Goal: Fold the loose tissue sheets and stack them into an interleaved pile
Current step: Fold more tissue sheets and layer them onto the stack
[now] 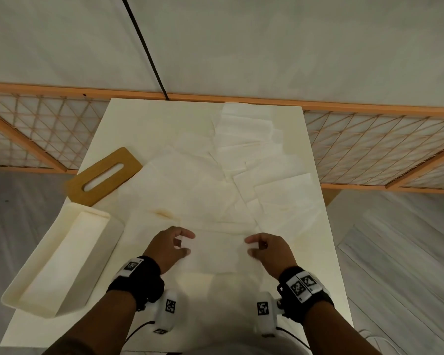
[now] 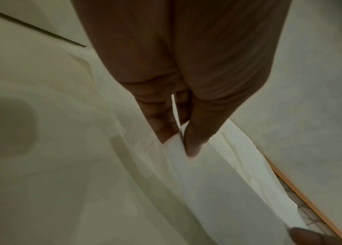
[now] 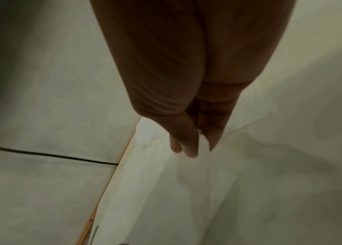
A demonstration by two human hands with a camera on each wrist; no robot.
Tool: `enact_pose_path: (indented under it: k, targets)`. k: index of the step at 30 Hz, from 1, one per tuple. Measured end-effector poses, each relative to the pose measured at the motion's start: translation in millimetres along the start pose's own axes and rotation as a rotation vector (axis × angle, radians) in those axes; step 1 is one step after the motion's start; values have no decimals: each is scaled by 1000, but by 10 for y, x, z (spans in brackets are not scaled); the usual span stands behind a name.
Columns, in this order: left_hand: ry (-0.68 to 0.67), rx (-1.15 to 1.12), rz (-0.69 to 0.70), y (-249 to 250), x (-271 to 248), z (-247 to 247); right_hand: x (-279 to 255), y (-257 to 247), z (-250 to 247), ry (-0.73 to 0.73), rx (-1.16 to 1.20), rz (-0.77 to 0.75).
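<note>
Both hands, left hand (image 1: 169,248) and right hand (image 1: 268,249), pinch a tissue sheet (image 1: 215,252) over the white table (image 1: 328,265).

my right hand (image 3: 188,116) is reaching down, and my grip is pinching the edge of a white tissue sheet (image 3: 186,190) between thumb and fingertips (image 3: 191,150). the sheet is draping below over the pale bench (image 3: 291,190), whose orange-trimmed edge (image 3: 111,175) is running along the left.

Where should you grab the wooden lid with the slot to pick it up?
Probably by its slot or the corner overhanging the table's left edge, coming from the left. The wooden lid lies flat, so elsewhere there's little to pinch.
</note>
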State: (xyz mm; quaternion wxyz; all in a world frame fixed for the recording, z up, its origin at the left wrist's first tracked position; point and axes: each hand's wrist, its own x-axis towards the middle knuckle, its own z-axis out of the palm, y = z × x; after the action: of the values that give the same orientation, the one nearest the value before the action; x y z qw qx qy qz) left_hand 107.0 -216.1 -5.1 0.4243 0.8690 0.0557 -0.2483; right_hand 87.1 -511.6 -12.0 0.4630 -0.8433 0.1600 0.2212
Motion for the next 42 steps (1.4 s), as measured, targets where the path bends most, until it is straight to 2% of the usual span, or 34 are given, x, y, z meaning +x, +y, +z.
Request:
enact_pose_path:
  k: [3, 8, 18, 21, 24, 26, 28, 31, 35, 38, 42]
  targets:
    - [54, 19, 13, 18, 107, -7, 105, -117, 28, 70, -77, -31]
    - [77, 70, 8, 24, 257, 36, 272, -162, 118, 106, -135, -31]
    - [55, 267, 60, 20, 358, 118, 379, -105, 227, 128, -245, -28]
    - [71, 383, 61, 42, 340, 144, 380, -159, 256, 167, -265, -27]
    - [55, 563, 92, 127, 324, 132, 454, -367, 328, 230, -232, -107]
    - [29, 672, 113, 199, 322, 127, 562, -587, 404, 173, -156, -136]
    - [26, 784, 120, 266, 314, 132, 700, -822, 496, 94, -82, -104]
    - [21, 859, 135, 357, 294, 117, 955, -1055, 691, 16, 30, 33]
    - [-25, 852, 136, 339, 342, 82, 1199, -1172, 896, 9, 153, 176]
    - [-83, 881, 138, 267, 407, 80, 1240, -1193, 943, 17, 84, 162]
    - [-70, 914, 185, 277, 423, 114, 1214, -1176, 896, 3, 66, 91]
